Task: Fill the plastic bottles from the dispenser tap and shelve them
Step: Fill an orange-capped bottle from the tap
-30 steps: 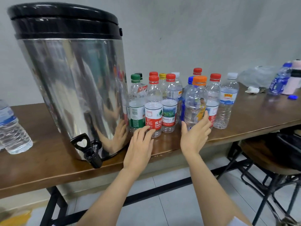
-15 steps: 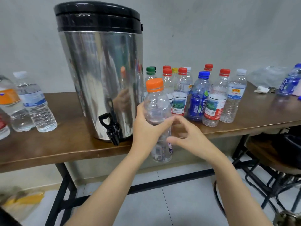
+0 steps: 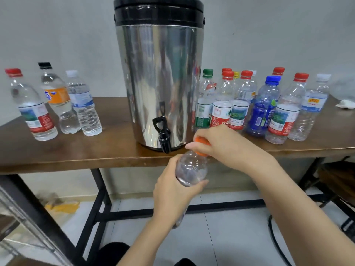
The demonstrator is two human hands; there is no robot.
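A tall steel dispenser (image 3: 159, 83) with a black lid stands on the brown table (image 3: 86, 152); its black tap (image 3: 163, 139) juts over the front edge. In front of the table, just right of the tap, my left hand (image 3: 172, 191) grips the body of a clear empty bottle (image 3: 192, 169). My right hand (image 3: 221, 144) curls over its orange cap (image 3: 200, 141) from the right. Several capped empty bottles (image 3: 257, 106) cluster right of the dispenser. Three bottles holding water (image 3: 57, 104) stand to its left.
A crumpled white tissue (image 3: 345, 103) lies at the table's far right. A dark chair (image 3: 338, 181) stands under the right end. Black table legs and a crossbar (image 3: 99, 200) run below. An orange patch (image 3: 63, 205) marks the tiled floor at the left.
The orange-capped bottle was lifted from the cluster and brought down in front of the table near the tap. My right hand went from its body to its cap. The view swung left.
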